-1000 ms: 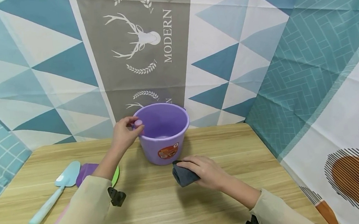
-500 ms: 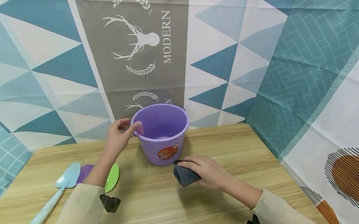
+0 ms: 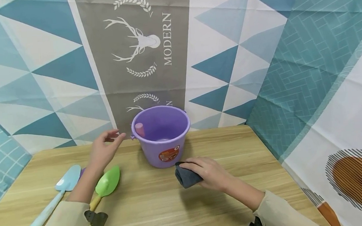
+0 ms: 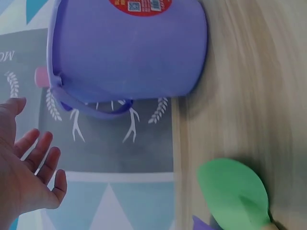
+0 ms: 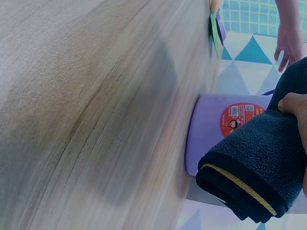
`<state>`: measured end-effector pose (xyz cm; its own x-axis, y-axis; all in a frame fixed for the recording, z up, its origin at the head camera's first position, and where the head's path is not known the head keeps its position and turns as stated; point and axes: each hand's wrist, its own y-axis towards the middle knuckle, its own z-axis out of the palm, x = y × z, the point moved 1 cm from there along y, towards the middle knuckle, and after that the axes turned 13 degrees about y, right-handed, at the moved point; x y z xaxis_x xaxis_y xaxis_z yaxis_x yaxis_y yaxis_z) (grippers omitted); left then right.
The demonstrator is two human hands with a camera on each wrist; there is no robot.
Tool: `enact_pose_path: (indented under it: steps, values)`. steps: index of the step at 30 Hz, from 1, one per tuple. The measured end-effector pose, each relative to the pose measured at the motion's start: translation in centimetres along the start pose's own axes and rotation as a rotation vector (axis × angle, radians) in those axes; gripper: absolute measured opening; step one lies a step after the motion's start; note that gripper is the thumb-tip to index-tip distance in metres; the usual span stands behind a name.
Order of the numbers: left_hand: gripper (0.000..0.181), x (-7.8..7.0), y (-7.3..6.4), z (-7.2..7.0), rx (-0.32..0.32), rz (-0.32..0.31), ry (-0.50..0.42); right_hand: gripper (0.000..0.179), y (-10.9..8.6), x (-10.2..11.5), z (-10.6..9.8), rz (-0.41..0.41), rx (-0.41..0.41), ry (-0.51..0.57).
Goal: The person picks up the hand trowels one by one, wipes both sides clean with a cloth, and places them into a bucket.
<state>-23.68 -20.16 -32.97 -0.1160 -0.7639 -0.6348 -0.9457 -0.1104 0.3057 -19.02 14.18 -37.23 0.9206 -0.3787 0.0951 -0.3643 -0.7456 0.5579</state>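
While a folded, yellow-edged dark blue-grey towel (image 3: 187,176) is gripped by the right hand (image 3: 209,174) above the desk (image 3: 235,155), the left hand (image 3: 105,149) is held up near the back edge, left of the purple bucket (image 3: 149,152) and apart from it. That left grip is pretty wide: the thumb is spread away from the loosely bent fingers.

The bucket is parked close to the desk's back edge, about midway between the side edges, red label (image 3: 169,155) turned frontward. Its carry handle (image 4: 96,113) is hung down toward the printed cloth (image 3: 178,81). A pink cylindrical end (image 3: 139,130) is leaned against the inside left wall and poked past the rim; its lower part is hidden. Whether the bucket is touched by the towel can't be told.

Toward the desk's left edge a light blue trowel (image 3: 69,179) is laid slantwise, handle pointed at the front left corner. Beside it a yellow-handled green trowel (image 3: 108,182) is partly hidden by the left sleeve (image 3: 60,225), and something purple (image 3: 82,171) is mostly covered by the forearm.
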Motion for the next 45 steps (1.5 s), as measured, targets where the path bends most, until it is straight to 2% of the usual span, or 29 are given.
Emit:
enact_pose_path:
  steps: [8, 15, 24, 32, 38, 45]
  values:
    - [0.057, 2.4, -1.4, -1.2, 0.015, -0.012, 0.057, 0.061, 0.0, -0.1, 0.0, -0.020, -0.016, -0.017]
    - [0.057, 4.1, -2.4, -2.7, 0.065, -0.003, 0.105, 0.061, -0.1, -0.2, -0.1, -0.018, -0.013, -0.016]
    - [0.057, 6.6, -3.9, -4.1, 0.052, -0.011, 0.213, 0.060, -0.1, -0.2, -0.1, -0.020, -0.018, -0.013]
    - [0.055, 8.7, -5.4, -5.0, 0.051, -0.042, 0.250, 0.059, -0.2, 0.0, -0.2, -0.005, -0.012, -0.014]
    - [0.058, 10.3, -6.4, -5.6, 0.059, -0.083, 0.277, 0.062, -0.2, -0.1, -0.2, -0.023, -0.025, -0.022]
    - [0.056, 12.6, -7.2, -6.5, 0.060, -0.113, 0.323, 0.060, -0.2, 0.0, -0.2, -0.024, -0.024, -0.020]
